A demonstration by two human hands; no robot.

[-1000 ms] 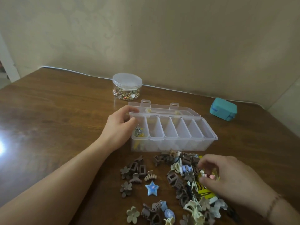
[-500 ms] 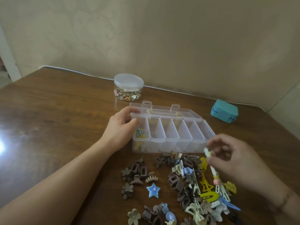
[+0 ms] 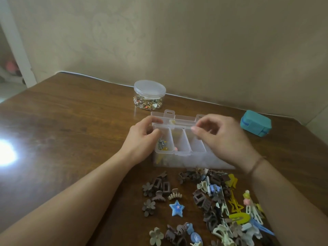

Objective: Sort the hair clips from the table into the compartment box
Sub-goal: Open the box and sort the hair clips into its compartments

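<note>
Gripping clear compartment box [image 3: 179,153] corner, left hand [image 3: 142,139] fingers curled; right hand [image 3: 223,137] fingertips pinched, contents unclear.

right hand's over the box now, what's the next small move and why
Probably draw the right hand back to the clip pile for another clip. Its fingers look loosely spread over the compartment box, a pink piece lies in the second compartment, and the left hand steadies the box.

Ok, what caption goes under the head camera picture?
Both hands, left and right, at the clear compartment box, hair clips piled in front.
</note>
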